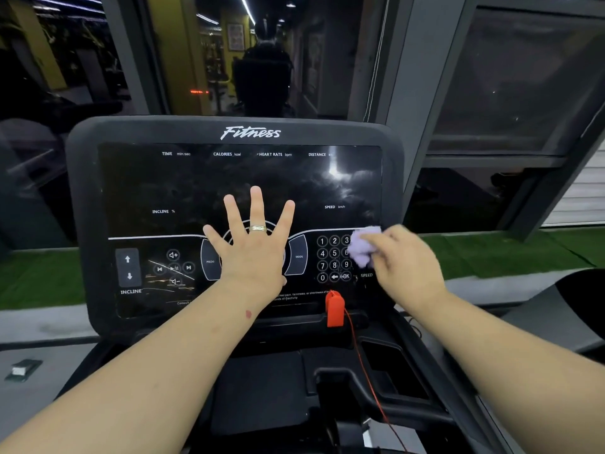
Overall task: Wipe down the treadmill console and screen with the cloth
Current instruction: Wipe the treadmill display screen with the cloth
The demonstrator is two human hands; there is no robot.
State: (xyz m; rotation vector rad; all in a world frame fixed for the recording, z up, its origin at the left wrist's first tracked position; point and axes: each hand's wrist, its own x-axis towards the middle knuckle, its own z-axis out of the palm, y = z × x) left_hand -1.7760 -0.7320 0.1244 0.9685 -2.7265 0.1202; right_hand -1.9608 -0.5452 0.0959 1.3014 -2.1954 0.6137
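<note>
The black treadmill console point(98, 204) fills the middle of the head view, with a dark glossy screen point(183, 188) above a white line and a button panel below. My left hand point(253, 247) lies flat on the console's centre with its fingers spread, a ring on one finger, covering the round middle control. My right hand point(401, 260) grips a bunched pale purple cloth point(361, 247) and holds it against the right side of the number keypad point(334, 258), near the SPEED label. The cloth hides some keys.
A red safety key point(334, 308) with a thin red cord point(366, 365) hangs below the keypad. Black tray recesses point(389, 362) sit under the console. A window frame point(402, 77) and glass stand behind, green turf point(510, 253) at right. A small dark object point(23, 368) lies on the left ledge.
</note>
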